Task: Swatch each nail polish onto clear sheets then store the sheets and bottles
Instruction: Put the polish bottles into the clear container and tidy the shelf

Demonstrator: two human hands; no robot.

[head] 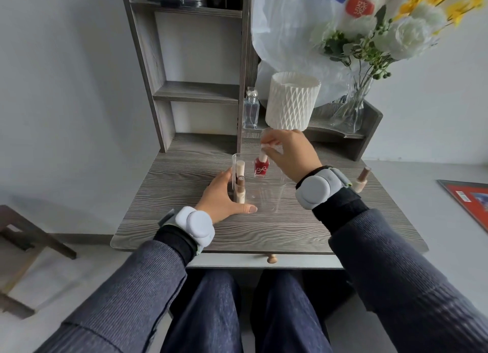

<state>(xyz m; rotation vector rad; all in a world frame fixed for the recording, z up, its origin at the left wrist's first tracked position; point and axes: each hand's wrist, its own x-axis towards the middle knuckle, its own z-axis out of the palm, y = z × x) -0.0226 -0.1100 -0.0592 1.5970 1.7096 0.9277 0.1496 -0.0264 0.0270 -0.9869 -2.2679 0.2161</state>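
Observation:
A clear plastic box [266,194] stands on the grey wooden desk [184,173]. Inside its left end stand two nail polish bottles, one with a cream cap [240,167] and a beige one with a brown cap [240,191]. My left hand [224,199] grips the box's left side, thumb along its front. My right hand [290,154] pinches the white cap of a red nail polish bottle [261,167], held upright over the box's far side. Another beige bottle with a brown cap [362,180] stands on the desk to the right.
A white pleated paper lampshade [291,100], a glass perfume bottle [250,112] and a glass vase of flowers [351,109] stand on the rear ledge. Open shelves [195,93] rise at the back left. A drawer knob [272,259] sits below the desk's front edge.

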